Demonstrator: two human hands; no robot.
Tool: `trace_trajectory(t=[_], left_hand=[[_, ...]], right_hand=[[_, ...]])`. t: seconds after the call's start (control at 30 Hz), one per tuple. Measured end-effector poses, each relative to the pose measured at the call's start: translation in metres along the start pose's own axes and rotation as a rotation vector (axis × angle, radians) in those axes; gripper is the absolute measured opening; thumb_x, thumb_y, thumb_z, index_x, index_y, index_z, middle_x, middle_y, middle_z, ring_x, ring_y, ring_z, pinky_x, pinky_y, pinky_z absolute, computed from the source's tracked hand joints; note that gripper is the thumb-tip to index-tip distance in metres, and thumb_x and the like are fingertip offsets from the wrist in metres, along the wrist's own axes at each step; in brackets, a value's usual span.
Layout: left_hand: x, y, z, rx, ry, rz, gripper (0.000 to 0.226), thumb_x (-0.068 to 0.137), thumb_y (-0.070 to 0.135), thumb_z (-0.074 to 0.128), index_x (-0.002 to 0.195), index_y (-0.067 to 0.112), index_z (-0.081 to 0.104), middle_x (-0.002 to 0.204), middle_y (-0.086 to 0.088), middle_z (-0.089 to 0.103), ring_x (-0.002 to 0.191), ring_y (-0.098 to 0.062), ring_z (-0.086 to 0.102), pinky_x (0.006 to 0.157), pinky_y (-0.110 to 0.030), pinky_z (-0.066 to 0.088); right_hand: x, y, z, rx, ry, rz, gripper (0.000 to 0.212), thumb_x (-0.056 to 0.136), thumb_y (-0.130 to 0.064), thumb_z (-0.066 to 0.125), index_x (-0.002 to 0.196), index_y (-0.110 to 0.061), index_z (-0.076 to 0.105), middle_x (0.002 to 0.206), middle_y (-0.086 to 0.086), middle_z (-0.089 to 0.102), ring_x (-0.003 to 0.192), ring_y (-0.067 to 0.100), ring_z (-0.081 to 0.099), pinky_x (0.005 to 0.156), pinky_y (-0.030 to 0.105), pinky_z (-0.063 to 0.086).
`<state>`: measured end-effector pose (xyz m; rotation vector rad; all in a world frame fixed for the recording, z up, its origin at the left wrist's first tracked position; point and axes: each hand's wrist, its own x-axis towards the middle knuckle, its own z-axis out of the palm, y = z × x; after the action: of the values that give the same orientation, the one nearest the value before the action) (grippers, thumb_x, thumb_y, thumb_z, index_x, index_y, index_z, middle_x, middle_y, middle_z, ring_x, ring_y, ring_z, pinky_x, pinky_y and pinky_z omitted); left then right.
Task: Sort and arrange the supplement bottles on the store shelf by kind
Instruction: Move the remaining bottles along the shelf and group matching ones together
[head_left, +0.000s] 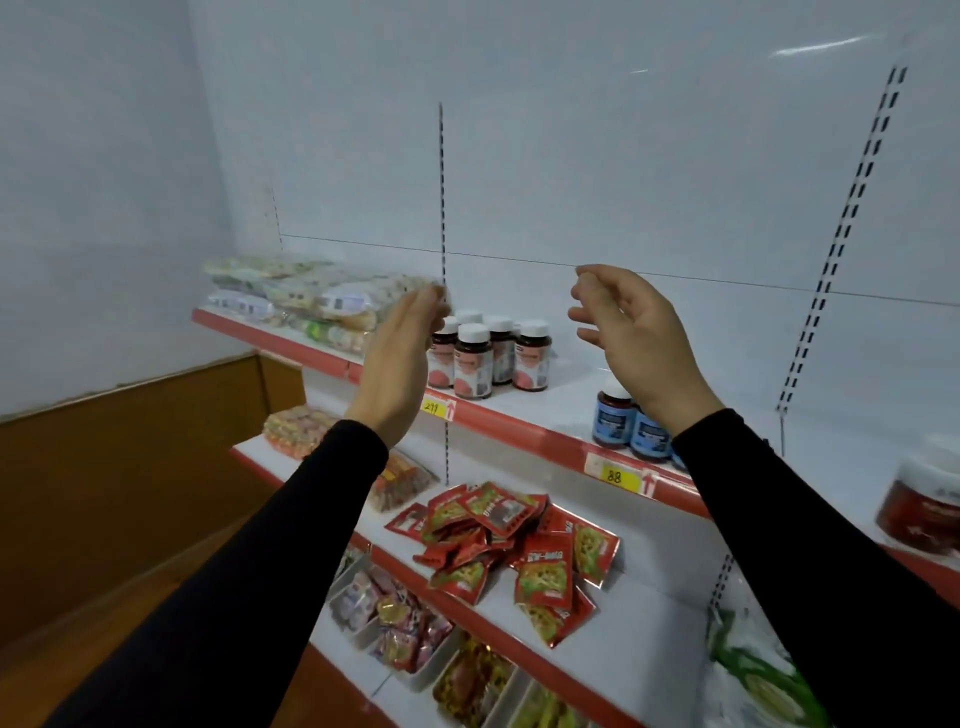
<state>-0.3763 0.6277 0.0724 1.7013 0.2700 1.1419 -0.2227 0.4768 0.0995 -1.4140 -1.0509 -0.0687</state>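
Hovering bare above the shelf: left hand flat, right hand loosely curled, gripping nothing. Pink bottles grouped between, blue bottles apart below right wrist. Likely between placements; next, tidying rows.

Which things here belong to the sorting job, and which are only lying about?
Job: pink-label bottles, blue-label bottles, top shelf, left hand, right hand.
Lying about: red snack packets, wrapped packs, red jar.
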Motion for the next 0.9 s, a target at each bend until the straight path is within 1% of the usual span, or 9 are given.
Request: trace_trajectory(t=[0.13,0.23,0.3,0.4,0.57,0.73,0.83,0.9], left_hand=[[0.034,-0.023,-0.043,0.001,-0.045,-0.005,0.028,0.101,0.049,0.034,0.111,0.038,0.057,0.123,0.007,0.063,0.113,-0.004,0.059,0.097,-0.026,0.044],[0.062,-0.040,-0.061,-0.009,-0.065,-0.011,0.028,0.100,0.049,0.035,0.112,0.036,0.058,0.122,0.004,0.064,0.113,-0.008,0.059,0.100,-0.029,0.045],[0.082,-0.051,-0.067,-0.023,-0.074,-0.013,0.030,0.100,0.048,0.036,0.114,0.033,0.058,0.122,0.003,0.064,0.113,-0.009,0.060,0.100,-0.031,0.045],[0.115,-0.071,-0.067,-0.039,-0.107,-0.021,0.036,0.098,0.046,0.038,0.121,0.027,0.058,0.123,0.001,0.063,0.114,-0.011,0.059,0.102,-0.034,0.044],[0.173,-0.102,-0.054,-0.039,-0.159,-0.023,0.047,0.088,0.053,0.041,0.120,0.026,0.061,0.118,0.004,0.066,0.112,-0.010,0.061,0.101,-0.033,0.045],[0.242,-0.130,-0.038,0.010,-0.212,-0.077,0.044,0.087,0.054,0.045,0.115,0.025,0.063,0.112,0.005,0.067,0.108,-0.012,0.062,0.102,-0.039,0.046],[0.279,-0.146,-0.027,0.055,-0.268,-0.125,0.041,0.094,0.050,0.043,0.117,0.022,0.062,0.113,0.004,0.067,0.107,-0.013,0.062,0.102,-0.041,0.046],[0.305,-0.160,-0.017,0.121,-0.329,-0.169,0.038,0.096,0.049,0.043,0.117,0.022,0.061,0.113,0.002,0.066,0.106,-0.015,0.062,0.103,-0.042,0.045]], right_hand=[[0.021,0.009,0.047,-0.049,0.030,0.025,0.020,0.086,-0.056,0.053,0.097,-0.044,0.063,0.107,-0.018,0.067,0.110,0.010,0.063,0.100,0.045,0.049],[0.039,0.017,0.068,-0.082,0.072,0.044,0.013,0.090,-0.051,0.053,0.093,-0.045,0.063,0.100,-0.021,0.067,0.105,0.010,0.065,0.098,0.045,0.051],[0.053,0.022,0.077,-0.097,0.097,0.054,0.012,0.091,-0.049,0.053,0.092,-0.043,0.064,0.096,-0.021,0.068,0.100,0.010,0.067,0.096,0.045,0.052],[0.080,0.035,0.086,-0.136,0.134,0.065,0.014,0.092,-0.048,0.055,0.095,-0.038,0.064,0.099,-0.018,0.067,0.096,0.007,0.068,0.096,0.043,0.052],[0.139,0.067,0.095,-0.181,0.156,0.071,0.018,0.090,-0.052,0.057,0.096,-0.036,0.065,0.102,-0.016,0.068,0.095,0.004,0.068,0.096,0.041,0.052],[0.205,0.098,0.101,-0.261,0.117,0.119,0.031,0.089,-0.056,0.055,0.098,-0.029,0.066,0.101,-0.013,0.068,0.100,0.012,0.066,0.096,0.042,0.052],[0.233,0.117,0.103,-0.319,0.086,0.166,0.032,0.089,-0.056,0.054,0.097,-0.027,0.066,0.100,-0.012,0.067,0.100,0.013,0.066,0.095,0.042,0.052],[0.251,0.134,0.106,-0.373,0.044,0.222,0.034,0.088,-0.057,0.055,0.100,-0.027,0.066,0.103,-0.010,0.067,0.101,0.014,0.065,0.096,0.041,0.052]])
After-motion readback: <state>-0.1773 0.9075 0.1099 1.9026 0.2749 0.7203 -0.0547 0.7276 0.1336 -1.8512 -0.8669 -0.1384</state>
